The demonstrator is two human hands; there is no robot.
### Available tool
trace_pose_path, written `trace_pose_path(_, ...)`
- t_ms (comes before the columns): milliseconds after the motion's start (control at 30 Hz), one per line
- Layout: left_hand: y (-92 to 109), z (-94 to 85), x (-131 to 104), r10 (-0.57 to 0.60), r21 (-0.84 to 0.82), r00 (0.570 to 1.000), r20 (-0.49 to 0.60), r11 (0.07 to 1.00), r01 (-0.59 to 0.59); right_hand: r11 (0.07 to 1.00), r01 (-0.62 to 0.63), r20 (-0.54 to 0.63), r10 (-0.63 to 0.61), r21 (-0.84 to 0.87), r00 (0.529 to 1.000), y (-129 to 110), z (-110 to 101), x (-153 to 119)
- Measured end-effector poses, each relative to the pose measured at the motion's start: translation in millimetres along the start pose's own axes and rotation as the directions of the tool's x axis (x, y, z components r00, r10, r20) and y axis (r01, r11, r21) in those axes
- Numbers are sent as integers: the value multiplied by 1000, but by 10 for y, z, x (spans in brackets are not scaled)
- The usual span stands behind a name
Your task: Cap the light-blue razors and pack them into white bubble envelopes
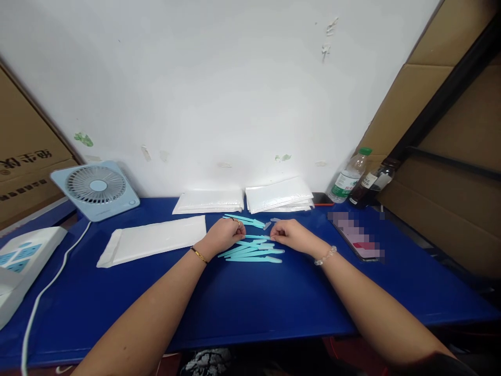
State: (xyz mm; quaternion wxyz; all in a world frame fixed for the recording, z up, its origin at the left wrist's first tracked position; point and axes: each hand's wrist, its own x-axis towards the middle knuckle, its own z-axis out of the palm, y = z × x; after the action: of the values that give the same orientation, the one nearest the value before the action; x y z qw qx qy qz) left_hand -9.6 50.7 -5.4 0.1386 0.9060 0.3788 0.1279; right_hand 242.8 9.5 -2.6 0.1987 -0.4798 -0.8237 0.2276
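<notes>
Between my two hands lies a turquoise eyebrow razor [255, 237], held level over a pile of others. My left hand [224, 236] pinches its handle end. At the other end, the fingers of my right hand [291, 235] are closed on the clear blade cover [267, 237]. Several more eyebrow razors [250, 253] lie loosely stacked just below, some with clear covers on their blades. Behind my hands is another small group of razors [245, 220]. Loose clear covers [267, 226] rest beside that group, near my right fingertips.
White padded mailers lie in two stacks [209, 201] [278, 196] along the wall. One mailer [156, 240] lies left of my hands. A blue fan [97, 188] and a white power strip [27, 266] stand further left. At right are a phone [354, 236] and two bottles [347, 180] [371, 184].
</notes>
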Motion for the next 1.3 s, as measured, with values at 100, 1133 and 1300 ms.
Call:
trace_pose_path(100,8,20,-8,2,-56,999,53,998,1,999,18,37,-19,33,999,14,7,-3)
trace_pose_path(1133,10,-27,-63,-131,-420,989,-69,903,90,865,-21,-251,168,501,953,185,-52,54)
trace_pose_path(1300,69,-48,-57,-108,-388,992,-67,919,74,746,4,-245,214,666,946,101,-25,71)
